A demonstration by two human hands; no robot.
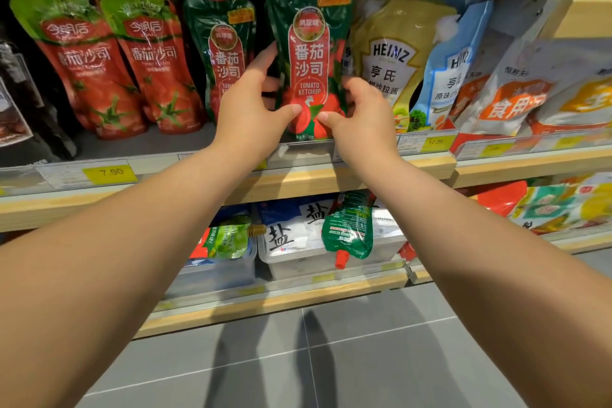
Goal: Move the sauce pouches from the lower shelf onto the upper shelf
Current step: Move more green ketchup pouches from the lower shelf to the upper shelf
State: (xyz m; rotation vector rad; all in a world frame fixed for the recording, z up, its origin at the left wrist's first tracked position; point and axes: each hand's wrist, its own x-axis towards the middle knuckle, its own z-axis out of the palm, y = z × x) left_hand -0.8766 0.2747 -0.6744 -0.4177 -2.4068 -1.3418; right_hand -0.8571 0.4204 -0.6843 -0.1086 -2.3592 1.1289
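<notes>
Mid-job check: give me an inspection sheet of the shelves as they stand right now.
Surface: upper shelf stocked; lower shelf holds salt tubs.
Job's things: dark green ketchup pouch upright at upper shelf front; green ketchup pouch upside down on the salt tubs; light green pouch lying beside it.
Clutter: Heinz pouch, price tag.
Grippers: left hand and right hand grip the upright pouch.
Cables: nothing seen.
Surroundings: grey tiled floor.

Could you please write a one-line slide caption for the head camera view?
Both hands, left hand and right hand, stand a dark green tomato ketchup pouch upright on the upper wooden shelf.
</notes>
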